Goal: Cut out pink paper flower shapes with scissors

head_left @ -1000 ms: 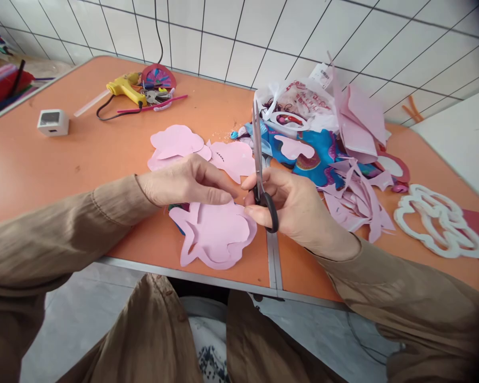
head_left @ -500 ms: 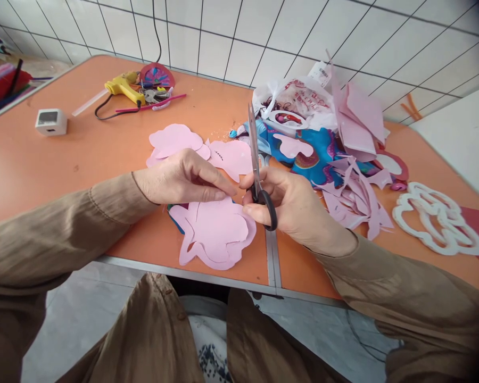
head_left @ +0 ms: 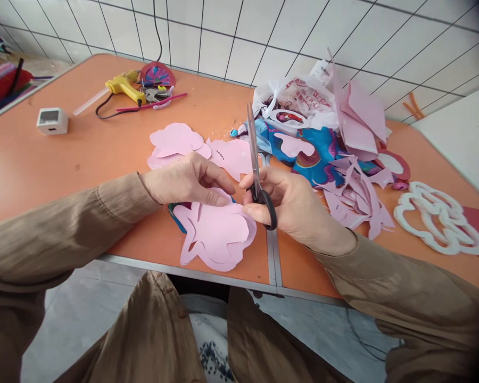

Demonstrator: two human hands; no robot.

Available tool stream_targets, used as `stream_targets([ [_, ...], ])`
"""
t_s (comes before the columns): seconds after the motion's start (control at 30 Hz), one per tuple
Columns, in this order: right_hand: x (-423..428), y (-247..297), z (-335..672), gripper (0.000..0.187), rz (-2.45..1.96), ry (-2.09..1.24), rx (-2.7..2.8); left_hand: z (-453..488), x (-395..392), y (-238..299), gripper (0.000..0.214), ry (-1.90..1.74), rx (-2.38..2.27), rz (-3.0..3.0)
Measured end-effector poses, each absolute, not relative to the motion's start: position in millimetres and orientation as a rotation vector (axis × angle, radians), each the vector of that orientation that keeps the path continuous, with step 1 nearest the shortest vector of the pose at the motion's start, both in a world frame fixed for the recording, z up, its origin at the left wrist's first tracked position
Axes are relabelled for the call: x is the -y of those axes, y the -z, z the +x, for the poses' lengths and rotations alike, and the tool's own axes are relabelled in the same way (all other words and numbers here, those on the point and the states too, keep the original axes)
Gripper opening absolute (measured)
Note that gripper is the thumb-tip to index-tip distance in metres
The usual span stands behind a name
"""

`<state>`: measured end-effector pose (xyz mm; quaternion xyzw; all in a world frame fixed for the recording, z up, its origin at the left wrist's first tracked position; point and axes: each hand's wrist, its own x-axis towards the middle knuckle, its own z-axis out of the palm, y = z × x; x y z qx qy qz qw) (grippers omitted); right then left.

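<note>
Scissors [head_left: 258, 159] upright in right hand [head_left: 293, 207], fingers [head_left: 255, 211] curled through handles, blades shut; left hand [head_left: 181, 181] pinches pink cutout [head_left: 217, 236] on bench [head_left: 83, 154] just beneath; seemingly trimming, next snip needs blades opened

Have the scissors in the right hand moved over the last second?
Yes, slightly. The scissors in the right hand tipped left: their blade tip now stands left of the edge of the white plastic bag, while the handles stay by the table seam.
</note>
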<state>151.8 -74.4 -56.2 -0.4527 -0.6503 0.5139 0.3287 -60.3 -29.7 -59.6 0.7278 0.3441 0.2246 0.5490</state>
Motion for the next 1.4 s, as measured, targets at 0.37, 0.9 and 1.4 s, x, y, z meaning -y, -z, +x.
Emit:
stream_targets([
  [0.37,74.7,59.7,152.1,0.028,-1.161,-1.339,1.649,-58.5,34.8,60.3,0.022,-0.276,-0.886,1.524],
  [0.9,73.8,59.1,151.8,0.03,-1.158,-1.359,1.63,-56.7,35.1,60.9,0.013,-0.356,-0.852,1.563],
  [1.4,72.9,60.5,152.1,0.028,-1.15,-1.362,1.635,-57.5,36.6,54.7,0.014,-0.36,-0.902,1.644],
])
